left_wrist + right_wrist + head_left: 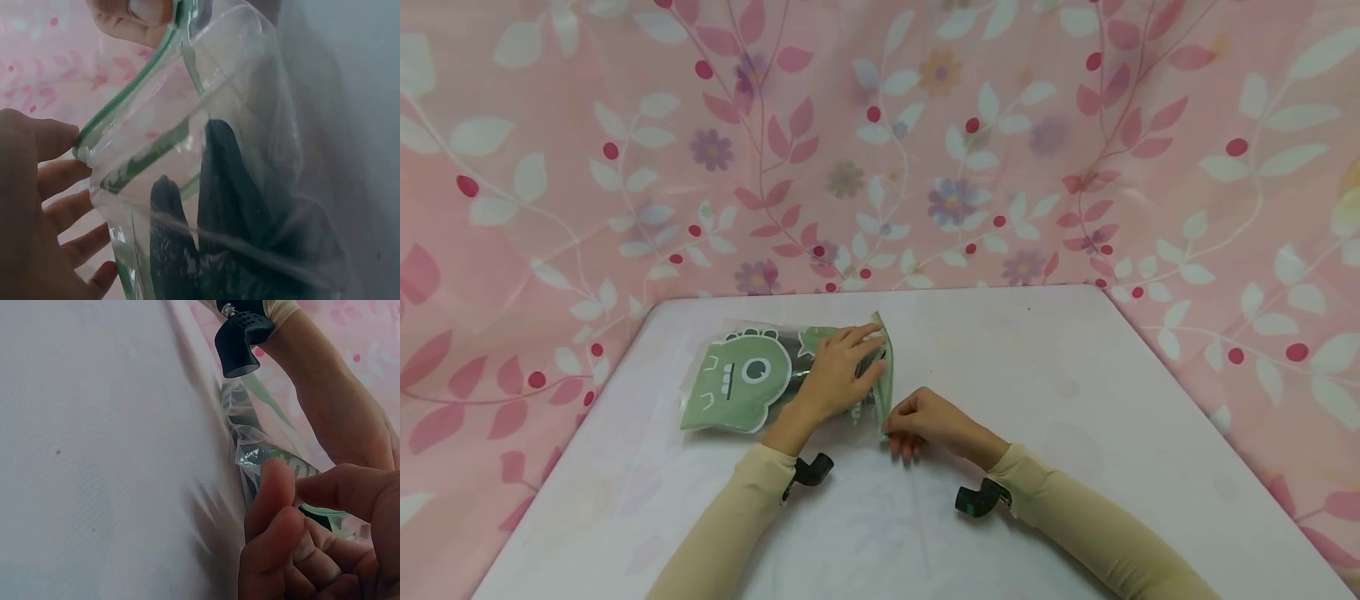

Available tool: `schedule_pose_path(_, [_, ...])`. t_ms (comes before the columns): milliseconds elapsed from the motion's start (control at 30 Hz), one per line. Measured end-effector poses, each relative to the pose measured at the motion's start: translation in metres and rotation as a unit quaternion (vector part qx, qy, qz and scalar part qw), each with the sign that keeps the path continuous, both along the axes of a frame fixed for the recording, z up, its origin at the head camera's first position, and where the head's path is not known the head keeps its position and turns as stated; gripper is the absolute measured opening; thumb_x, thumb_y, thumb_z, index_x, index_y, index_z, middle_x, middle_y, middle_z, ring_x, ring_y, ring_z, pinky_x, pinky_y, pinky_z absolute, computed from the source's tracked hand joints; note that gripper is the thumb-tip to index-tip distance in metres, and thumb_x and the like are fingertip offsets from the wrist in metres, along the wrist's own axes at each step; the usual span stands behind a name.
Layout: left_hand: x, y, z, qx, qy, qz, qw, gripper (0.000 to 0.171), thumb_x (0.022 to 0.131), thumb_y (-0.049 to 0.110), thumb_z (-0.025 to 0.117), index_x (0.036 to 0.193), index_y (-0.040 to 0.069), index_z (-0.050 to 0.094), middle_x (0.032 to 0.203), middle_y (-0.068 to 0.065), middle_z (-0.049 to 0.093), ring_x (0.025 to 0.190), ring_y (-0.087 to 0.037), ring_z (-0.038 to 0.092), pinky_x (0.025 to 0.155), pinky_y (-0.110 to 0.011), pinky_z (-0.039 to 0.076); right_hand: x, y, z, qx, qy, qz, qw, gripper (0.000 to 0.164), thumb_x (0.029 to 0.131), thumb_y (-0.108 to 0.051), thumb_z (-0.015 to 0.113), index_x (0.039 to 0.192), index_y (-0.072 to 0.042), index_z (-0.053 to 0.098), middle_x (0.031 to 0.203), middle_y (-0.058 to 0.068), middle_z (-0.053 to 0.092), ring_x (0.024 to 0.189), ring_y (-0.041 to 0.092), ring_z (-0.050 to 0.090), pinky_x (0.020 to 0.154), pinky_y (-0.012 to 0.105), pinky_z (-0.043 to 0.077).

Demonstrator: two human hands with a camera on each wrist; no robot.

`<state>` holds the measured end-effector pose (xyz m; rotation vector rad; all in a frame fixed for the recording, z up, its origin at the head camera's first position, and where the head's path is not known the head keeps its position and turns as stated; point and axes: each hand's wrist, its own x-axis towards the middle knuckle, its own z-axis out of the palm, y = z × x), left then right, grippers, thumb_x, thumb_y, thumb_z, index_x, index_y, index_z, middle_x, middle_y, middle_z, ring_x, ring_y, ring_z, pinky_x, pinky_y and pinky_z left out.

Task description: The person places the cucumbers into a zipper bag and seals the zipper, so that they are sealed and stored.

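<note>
A clear zip bag (752, 379) with a green cartoon dinosaur print lies on its side on the table. Inside it, the left wrist view shows dark, long, narrow-tipped shapes (228, 181) whose kind I cannot tell. My left hand (831, 375) lies over the bag near its mouth; its fairly straight fingers touch the bag's edge beside the green zip strip (887, 375). Thumb and fingertips there look apart. At the strip's near end, my right hand (921, 421) pinches it between thumb and forefinger, with the other fingers curled. Part of the print is hidden under the left hand.
The white-covered table (1075, 375) stretches to both sides and behind the bag. A pink floral curtain (925, 150) hangs behind and around it. Black wrist cameras (977, 500) stick out below both sleeves, a little above the tabletop.
</note>
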<state>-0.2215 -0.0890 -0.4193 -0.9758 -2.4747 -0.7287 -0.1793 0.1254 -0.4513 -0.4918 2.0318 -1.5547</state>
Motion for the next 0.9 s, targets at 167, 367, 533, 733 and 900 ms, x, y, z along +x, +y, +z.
schedule_pose_path(167, [0.002,0.000,-0.001,-0.043,-0.021,0.013,0.9988,0.041,0.111,0.026,0.049,0.146,0.008,0.061,0.151,-0.014,0.053,0.140,-0.036,0.044,0.102,-0.063,0.032,0.000,0.000,-0.002,0.001,-0.009,-0.003,1.000,0.022,0.097,-0.012,0.070,0.088,0.006,0.078,0.072,0.014,0.072,0.054,0.015,0.064,0.050,0.026,0.049])
schedule_pose_path(367, [0.001,0.000,-0.007,-0.070,-0.013,0.065,0.9953,0.044,0.108,0.025,0.057,0.151,0.018,0.058,0.137,-0.019,0.056,0.132,-0.037,0.046,0.104,-0.064,0.029,-0.001,-0.001,-0.005,-0.005,-0.028,0.011,1.000,0.022,0.098,-0.010,0.067,0.087,0.007,0.077,0.071,0.015,0.071,0.051,0.016,0.064,0.048,0.026,0.049])
schedule_pose_path(533, [-0.001,-0.001,-0.012,-0.112,-0.017,0.085,0.9899,0.047,0.107,0.027,0.060,0.154,0.024,0.055,0.133,-0.020,0.051,0.128,-0.036,0.044,0.105,-0.063,0.027,-0.002,-0.001,-0.007,0.000,-0.034,0.024,0.999,0.024,0.098,-0.010,0.066,0.085,0.007,0.076,0.069,0.017,0.070,0.048,0.017,0.063,0.046,0.025,0.049])
schedule_pose_path(733, [-0.003,-0.004,-0.007,-0.063,-0.014,0.076,0.9950,0.046,0.104,0.020,0.061,0.150,0.017,0.059,0.145,-0.026,0.047,0.136,-0.040,0.041,0.105,-0.066,0.029,-0.003,0.000,-0.007,-0.014,-0.038,0.015,0.999,0.024,0.098,-0.011,0.067,0.088,0.009,0.075,0.072,0.019,0.070,0.051,0.018,0.065,0.048,0.027,0.051])
schedule_pose_path(900, [0.001,-0.008,0.011,-0.012,0.015,0.047,0.9987,0.020,0.096,0.010,0.069,0.114,0.007,0.074,0.115,-0.015,0.062,0.104,-0.032,0.060,0.088,-0.054,0.048,-0.001,-0.001,-0.003,-0.052,-0.054,-0.037,0.997,0.025,0.098,-0.012,0.066,0.095,0.011,0.075,0.073,0.016,0.071,0.052,0.016,0.064,0.049,0.028,0.050])
